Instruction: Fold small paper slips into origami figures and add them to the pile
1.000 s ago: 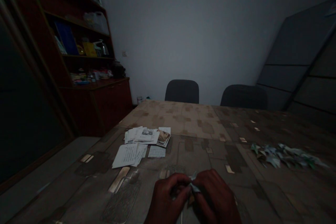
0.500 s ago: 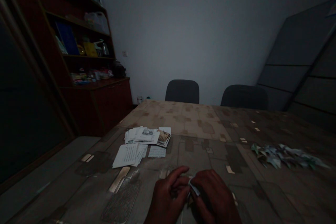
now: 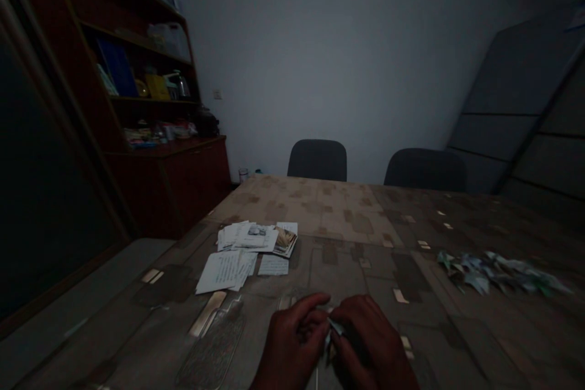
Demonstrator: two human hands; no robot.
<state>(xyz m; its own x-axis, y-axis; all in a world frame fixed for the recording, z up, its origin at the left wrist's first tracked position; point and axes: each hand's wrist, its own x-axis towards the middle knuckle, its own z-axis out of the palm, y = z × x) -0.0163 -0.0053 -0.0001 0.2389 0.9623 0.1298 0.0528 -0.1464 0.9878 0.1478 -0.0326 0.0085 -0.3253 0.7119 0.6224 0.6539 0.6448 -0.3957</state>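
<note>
Close to the table's near edge, my left hand (image 3: 295, 335) and my right hand (image 3: 370, 338) come together around a small folded piece of paper (image 3: 337, 328). Both hands pinch it between thumb and fingers; most of the paper is covered by them. Beyond my left hand lies a spread of printed paper pieces (image 3: 219, 271), with a stack of paper sheets (image 3: 253, 236) behind it. A row of folded paper pieces (image 3: 500, 271) with pointed tips rests on the table to the right.
A patterned cloth covers the table (image 3: 320, 201). Two dark chairs (image 3: 317, 159) stand at its far side, before a pale wall. On the left is a reddish-brown cabinet (image 3: 192, 177) with filled shelves; a grey panel (image 3: 507, 85) leans at the right.
My fingers have shifted slightly around the folded paper, and its visible part now sits a little lower. The papers on the table have not moved.
</note>
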